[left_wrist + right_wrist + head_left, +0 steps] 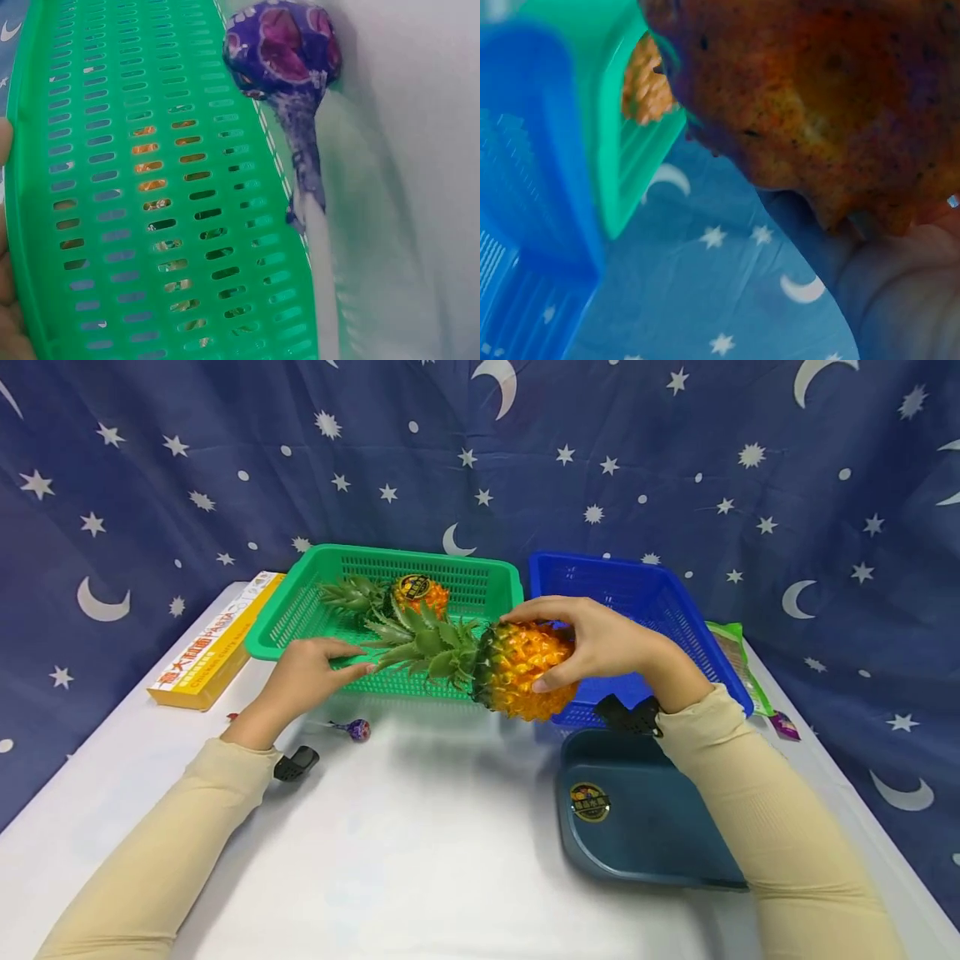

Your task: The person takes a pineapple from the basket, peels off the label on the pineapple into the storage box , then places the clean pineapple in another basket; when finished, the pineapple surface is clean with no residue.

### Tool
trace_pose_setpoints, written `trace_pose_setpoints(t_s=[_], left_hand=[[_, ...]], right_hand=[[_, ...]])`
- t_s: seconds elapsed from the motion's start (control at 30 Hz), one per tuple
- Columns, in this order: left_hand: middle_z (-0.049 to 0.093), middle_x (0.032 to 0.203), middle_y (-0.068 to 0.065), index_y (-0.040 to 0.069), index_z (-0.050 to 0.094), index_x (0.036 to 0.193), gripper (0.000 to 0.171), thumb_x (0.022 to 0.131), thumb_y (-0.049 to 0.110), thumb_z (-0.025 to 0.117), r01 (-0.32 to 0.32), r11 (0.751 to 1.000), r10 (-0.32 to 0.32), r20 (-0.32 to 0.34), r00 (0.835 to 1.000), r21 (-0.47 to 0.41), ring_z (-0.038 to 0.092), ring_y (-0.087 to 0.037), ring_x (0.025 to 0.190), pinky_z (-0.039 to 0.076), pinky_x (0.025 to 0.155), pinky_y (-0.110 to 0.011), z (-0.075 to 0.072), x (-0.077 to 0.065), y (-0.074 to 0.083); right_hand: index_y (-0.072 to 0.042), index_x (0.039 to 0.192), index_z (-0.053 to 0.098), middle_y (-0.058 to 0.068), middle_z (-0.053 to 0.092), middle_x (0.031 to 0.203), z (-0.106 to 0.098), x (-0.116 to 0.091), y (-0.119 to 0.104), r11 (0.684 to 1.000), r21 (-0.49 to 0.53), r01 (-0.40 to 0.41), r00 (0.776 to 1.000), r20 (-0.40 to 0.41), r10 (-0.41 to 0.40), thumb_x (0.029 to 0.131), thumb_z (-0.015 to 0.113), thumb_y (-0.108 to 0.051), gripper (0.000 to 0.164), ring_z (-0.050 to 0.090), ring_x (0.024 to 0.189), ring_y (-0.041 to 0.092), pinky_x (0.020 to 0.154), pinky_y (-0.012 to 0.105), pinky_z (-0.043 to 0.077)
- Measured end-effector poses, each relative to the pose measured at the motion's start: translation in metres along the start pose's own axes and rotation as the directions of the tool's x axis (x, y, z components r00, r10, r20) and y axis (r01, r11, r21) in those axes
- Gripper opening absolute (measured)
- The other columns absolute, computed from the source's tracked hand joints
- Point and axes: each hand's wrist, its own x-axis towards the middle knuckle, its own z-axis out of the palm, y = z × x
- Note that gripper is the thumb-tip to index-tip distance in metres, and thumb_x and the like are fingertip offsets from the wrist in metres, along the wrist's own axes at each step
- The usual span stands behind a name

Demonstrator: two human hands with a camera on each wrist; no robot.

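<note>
A pineapple [525, 670] with a glossy orange body lies sideways in the air over the front of the green basket [258, 639]. My right hand [592, 639] grips its body from above, thumb on the near side. In the right wrist view the pineapple's base [802, 97] fills the upper right, against the palm [900, 292]. My left hand [307, 672] reaches to the tips of the leafy crown [427, 647], thumb and forefinger apart at the leaf ends. A second, smaller pineapple [431, 597] with a round black-and-gold sticker lies inside the green basket.
A blue basket [660, 602] stands right of the green one, with a dark teal tub [652, 827] in front. A purple-wrapped lollipop [358, 729] lies before the green basket. At left is a yellow pasta box [217, 643]; at right, a green packet [738, 652] and a purple wrapper [783, 725].
</note>
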Motion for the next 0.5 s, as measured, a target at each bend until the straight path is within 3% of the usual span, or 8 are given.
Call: trace_pose_setpoints(t_s=[0.13, 0.27, 0.5], left_hand=[[0.063, 0.116, -0.018, 0.006, 0.066, 0.115, 0.049, 0.086, 0.045, 0.061, -0.007, 1.0, 0.007, -0.001, 1.0, 0.014, 0.054, -0.038, 0.112, 0.042, 0.094, -0.053, 0.0, -0.002, -0.002], [0.063, 0.116, -0.018, 0.007, 0.066, 0.114, 0.048, 0.086, 0.045, 0.061, -0.02, 1.0, 0.02, -0.007, 1.0, 0.02, 0.054, -0.038, 0.112, 0.041, 0.094, -0.054, 0.001, -0.002, -0.003], [0.065, 0.112, -0.018, 0.006, 0.067, 0.113, 0.046, 0.085, 0.043, 0.062, -0.037, 0.999, 0.038, -0.031, 0.999, 0.028, 0.057, -0.038, 0.108, 0.043, 0.092, -0.054, 0.002, 0.0, -0.002]], right_hand=[[-0.014, 0.134, 0.049, 0.004, 0.05, 0.126, -0.013, 0.0, 0.017, 0.996, 0.015, -0.092, 0.996, -0.012, 0.092, 0.072, 0.077, -0.015, 0.068, 0.052, 0.101, 0.019, 0.083, 0.033, 0.051], [-0.014, 0.136, 0.047, 0.008, 0.052, 0.122, -0.029, -0.001, 0.039, 0.979, -0.002, -0.202, 0.978, -0.056, 0.202, 0.075, 0.075, -0.016, 0.067, 0.053, 0.1, 0.021, 0.082, 0.03, 0.052], [-0.016, 0.14, 0.04, 0.012, 0.053, 0.121, -0.06, -0.011, 0.081, 0.926, 0.001, -0.378, 0.912, -0.171, 0.372, 0.08, 0.071, -0.021, 0.067, 0.052, 0.1, 0.023, 0.08, 0.024, 0.051]])
